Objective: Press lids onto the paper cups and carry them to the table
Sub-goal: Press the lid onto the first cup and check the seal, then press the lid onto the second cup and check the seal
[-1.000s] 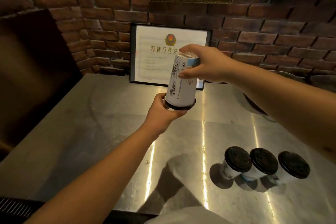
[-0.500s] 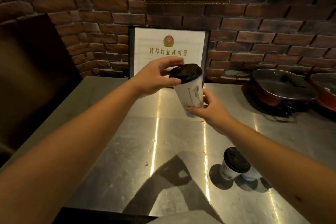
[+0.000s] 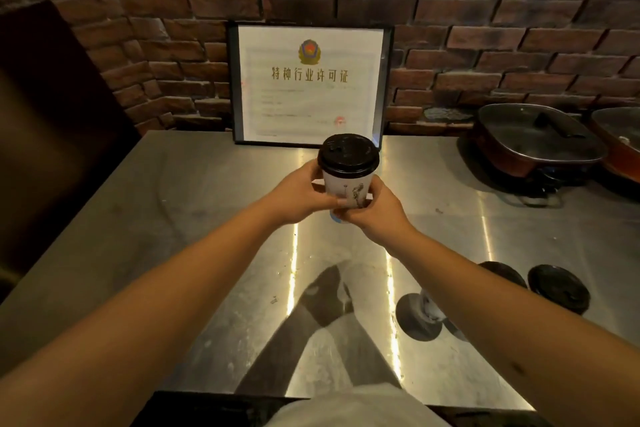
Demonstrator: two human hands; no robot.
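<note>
A white printed paper cup (image 3: 348, 189) with a black lid (image 3: 348, 158) on it is held upright above the steel counter (image 3: 194, 218), in front of me. My left hand (image 3: 298, 196) wraps its left side and my right hand (image 3: 375, 213) grips its lower right side. Other lidded cups stand at the lower right; one black lid (image 3: 558, 288) shows fully, another (image 3: 504, 274) is partly hidden by my right forearm, and a third cup's white side (image 3: 429, 308) peeks out beneath that arm.
A framed certificate (image 3: 310, 85) leans against the brick wall at the back. Two covered pans (image 3: 535, 137) sit at the back right with a cord on the counter. A dark panel (image 3: 52, 135) stands at the left edge.
The cup was upside down a second ago, then turned upright. My left hand came off the lid and down to the cup's side; both hands now hold it, lower and centred.
</note>
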